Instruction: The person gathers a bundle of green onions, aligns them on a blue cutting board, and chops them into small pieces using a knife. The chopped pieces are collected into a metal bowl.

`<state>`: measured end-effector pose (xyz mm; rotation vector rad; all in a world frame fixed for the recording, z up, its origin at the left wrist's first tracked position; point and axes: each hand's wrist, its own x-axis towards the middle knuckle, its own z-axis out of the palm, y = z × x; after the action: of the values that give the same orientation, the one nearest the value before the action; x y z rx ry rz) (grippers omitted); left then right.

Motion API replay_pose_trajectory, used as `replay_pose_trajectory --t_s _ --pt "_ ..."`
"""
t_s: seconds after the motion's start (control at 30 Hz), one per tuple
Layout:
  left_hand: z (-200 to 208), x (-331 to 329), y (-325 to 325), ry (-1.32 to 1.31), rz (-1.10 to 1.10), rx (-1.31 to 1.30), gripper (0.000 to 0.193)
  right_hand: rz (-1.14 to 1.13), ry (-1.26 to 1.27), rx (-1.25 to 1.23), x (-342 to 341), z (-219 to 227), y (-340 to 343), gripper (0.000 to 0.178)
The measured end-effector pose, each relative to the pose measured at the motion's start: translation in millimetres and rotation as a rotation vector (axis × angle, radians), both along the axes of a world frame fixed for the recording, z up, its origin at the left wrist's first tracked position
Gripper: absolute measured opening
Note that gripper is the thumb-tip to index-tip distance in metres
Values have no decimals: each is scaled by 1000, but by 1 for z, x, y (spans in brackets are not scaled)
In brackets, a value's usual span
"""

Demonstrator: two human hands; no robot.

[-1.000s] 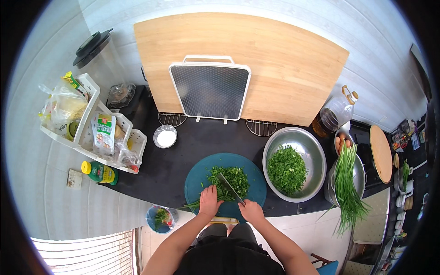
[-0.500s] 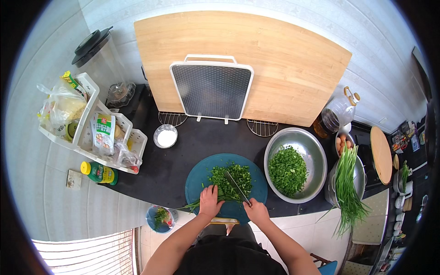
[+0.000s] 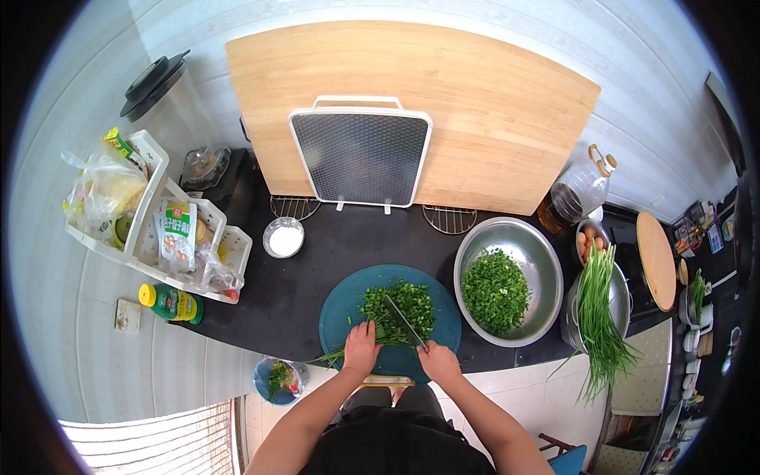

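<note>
Head view. Knife (image 3: pixel 404 319): on the round blue board (image 3: pixel 332 317), just right of the left fingers, blade slanting away and leftward; right hand (image 3: pixel 440 362), nearer, clamped on its handle. Left hand (image 3: pixel 361 348): fingers clamped over green stalks (image 3: pixel 388 333), beside chopped greens (image 3: pixel 417 299). Steel bowl (image 3: pixel 545 293): more chopped greens. Pot (image 3: pixel 571 323): long stalks (image 3: pixel 598 309), overhanging. Glass bowl (image 3: pixel 283 255): white powder (image 3: pixel 288 238).

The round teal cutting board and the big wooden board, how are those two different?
The teal cutting board lies flat on the counter, while the big wooden board stands leaning by the wall. The teal one is round and smaller; the wooden one is larger and straight-sided. The teal one carries chopped greens; the wooden one shows bare wood.
</note>
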<state>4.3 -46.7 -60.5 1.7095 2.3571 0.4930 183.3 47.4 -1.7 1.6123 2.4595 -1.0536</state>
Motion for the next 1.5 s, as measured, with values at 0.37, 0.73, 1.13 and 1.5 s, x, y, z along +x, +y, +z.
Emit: replay_pose_trajectory --t_s 0.37,0.73,1.13,1.5 --pt "33 -2 2 -55 9 68 73 -121 96 -42 5 15 -10 35" --pt "9 -13 57 -35 174 121 10 -208 118 -64 14 26 -6 35" --pt "13 -28 3 -99 42 191 12 -197 123 -79 20 17 -9 35" --pt "26 3 34 -155 77 362 9 -218 135 -69 32 14 -15 34"
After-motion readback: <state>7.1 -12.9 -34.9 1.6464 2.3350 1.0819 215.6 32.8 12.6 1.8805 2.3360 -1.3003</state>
